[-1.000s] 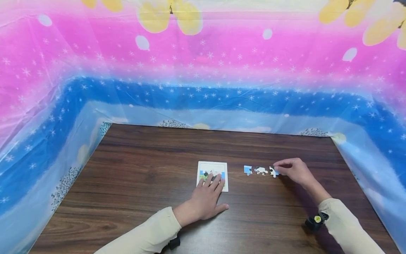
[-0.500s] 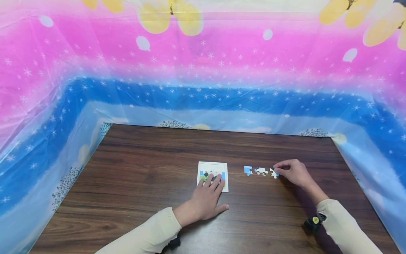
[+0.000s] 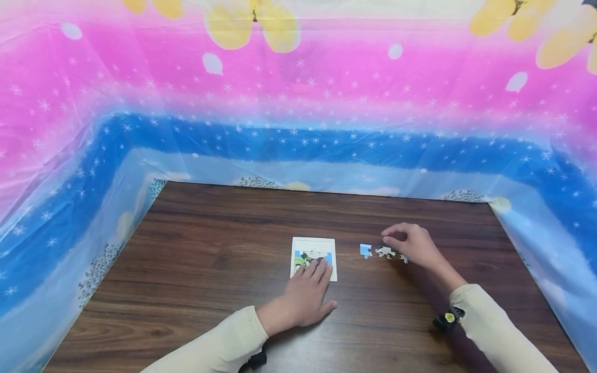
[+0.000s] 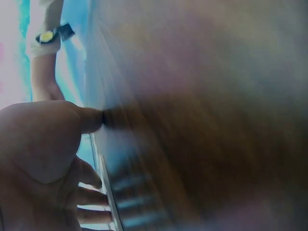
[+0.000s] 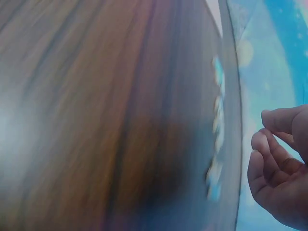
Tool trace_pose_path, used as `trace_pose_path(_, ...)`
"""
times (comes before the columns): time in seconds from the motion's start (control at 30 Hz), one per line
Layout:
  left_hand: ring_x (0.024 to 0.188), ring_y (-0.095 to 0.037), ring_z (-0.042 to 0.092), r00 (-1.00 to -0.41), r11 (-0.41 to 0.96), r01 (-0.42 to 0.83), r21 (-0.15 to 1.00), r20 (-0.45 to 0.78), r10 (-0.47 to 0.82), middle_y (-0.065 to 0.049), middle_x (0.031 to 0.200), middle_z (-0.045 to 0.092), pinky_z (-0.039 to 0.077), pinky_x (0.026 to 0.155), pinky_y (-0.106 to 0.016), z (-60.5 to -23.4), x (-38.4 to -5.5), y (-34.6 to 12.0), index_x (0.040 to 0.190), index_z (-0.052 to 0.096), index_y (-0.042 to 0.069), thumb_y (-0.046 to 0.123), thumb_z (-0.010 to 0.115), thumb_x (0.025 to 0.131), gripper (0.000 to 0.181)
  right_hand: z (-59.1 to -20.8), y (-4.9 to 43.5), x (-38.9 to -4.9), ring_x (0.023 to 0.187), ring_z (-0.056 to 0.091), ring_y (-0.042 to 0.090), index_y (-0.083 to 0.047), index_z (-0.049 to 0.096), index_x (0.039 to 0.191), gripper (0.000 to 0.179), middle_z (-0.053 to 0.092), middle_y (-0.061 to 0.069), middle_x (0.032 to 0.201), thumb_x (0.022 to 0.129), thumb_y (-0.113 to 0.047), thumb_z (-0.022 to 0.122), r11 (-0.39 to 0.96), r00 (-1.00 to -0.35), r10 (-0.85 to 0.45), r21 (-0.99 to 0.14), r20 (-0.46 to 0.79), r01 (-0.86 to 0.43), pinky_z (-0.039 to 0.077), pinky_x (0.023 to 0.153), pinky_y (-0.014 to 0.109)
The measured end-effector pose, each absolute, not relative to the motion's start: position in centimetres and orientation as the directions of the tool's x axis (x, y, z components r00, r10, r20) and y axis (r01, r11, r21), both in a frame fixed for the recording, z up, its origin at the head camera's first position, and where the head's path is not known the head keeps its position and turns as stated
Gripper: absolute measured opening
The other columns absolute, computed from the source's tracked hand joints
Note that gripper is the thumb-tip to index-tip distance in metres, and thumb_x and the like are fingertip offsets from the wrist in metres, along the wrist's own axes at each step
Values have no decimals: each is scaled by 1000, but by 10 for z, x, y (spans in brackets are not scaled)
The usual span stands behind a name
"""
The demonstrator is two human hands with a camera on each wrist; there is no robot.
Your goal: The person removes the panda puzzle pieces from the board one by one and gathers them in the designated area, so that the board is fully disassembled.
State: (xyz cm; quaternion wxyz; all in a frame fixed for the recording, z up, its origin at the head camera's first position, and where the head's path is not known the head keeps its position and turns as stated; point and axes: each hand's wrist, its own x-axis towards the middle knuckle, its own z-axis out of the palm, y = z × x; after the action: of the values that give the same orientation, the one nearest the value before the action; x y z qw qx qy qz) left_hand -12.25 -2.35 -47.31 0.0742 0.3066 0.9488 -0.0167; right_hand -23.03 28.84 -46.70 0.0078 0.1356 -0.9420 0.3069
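My left hand (image 3: pixel 305 298) lies with straight fingers on the lower part of a white-framed jigsaw puzzle board (image 3: pixel 313 239), whose upper part shows a pale bare strip. Under the fingers the picture is partly hidden. To the board's right, three loose jigsaw pieces lie in a row: a blue one (image 3: pixel 365 250), a black-and-white one (image 3: pixel 385 252), and a white-and-blue one (image 3: pixel 403 258) partly covered by my right hand (image 3: pixel 415 246). That hand hovers over the row, fingers loosely bent. In the right wrist view nothing shows between its fingertips (image 5: pixel 264 115), and the pieces are blurred.
The dark wooden table (image 3: pixel 210 233) carries the board and the pieces. A patterned pink and blue cloth (image 3: pixel 298 129) hangs around its back and sides. A small black camera (image 3: pixel 445 320) sits at the right wrist.
My right hand has let go of the rightmost piece, lifted, and moved left above the row. The left hand has slid slightly down the board, uncovering more of the picture.
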Motion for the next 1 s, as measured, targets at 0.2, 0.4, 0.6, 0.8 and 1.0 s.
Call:
trace_pose_path(0.2,154,-30,26,-806,818,575,-9,-182,564,-13,168,24,29,122,-44,-472,-119,-22,161,29,6,58,39,105,78,-459,246,-236,91,73,19,-12,78,112,19,76,4,109,97,-23,73,712,-923,-362,-601,130,-364,60,77,41)
trace_pose_path(0.4,155,-30,25,-804,818,575,1,-183,566,-13,169,23,29,122,-45,-473,-119,-23,161,29,6,59,39,104,79,-458,207,-241,99,71,17,-12,77,114,21,75,-1,109,98,-24,71,637,-863,-491,-628,116,-447,59,87,43)
trace_pose_path(0.6,154,-28,26,-800,813,582,5,-178,573,-11,169,24,30,121,-45,-471,-119,-24,161,30,8,61,40,104,79,-464,177,-246,98,71,14,-14,77,115,21,75,-2,111,98,-24,72,603,-829,-551,-639,100,-478,60,85,38)
trace_pose_path(0.8,154,-28,27,-801,813,582,10,-166,575,-11,168,26,32,120,-47,-472,-119,-26,161,31,8,61,40,103,79,-470,155,-251,99,70,15,-13,78,113,22,74,-2,109,97,-26,73,576,-806,-580,-643,115,-506,58,85,40)
trace_pose_path(1.0,154,-28,26,-801,814,581,16,-161,576,-10,168,26,33,120,-48,-473,-120,-27,161,29,7,61,40,104,80,-473,140,-252,100,68,15,-12,79,112,20,73,-2,108,97,-23,72,546,-765,-631,-626,130,-557,57,84,40)
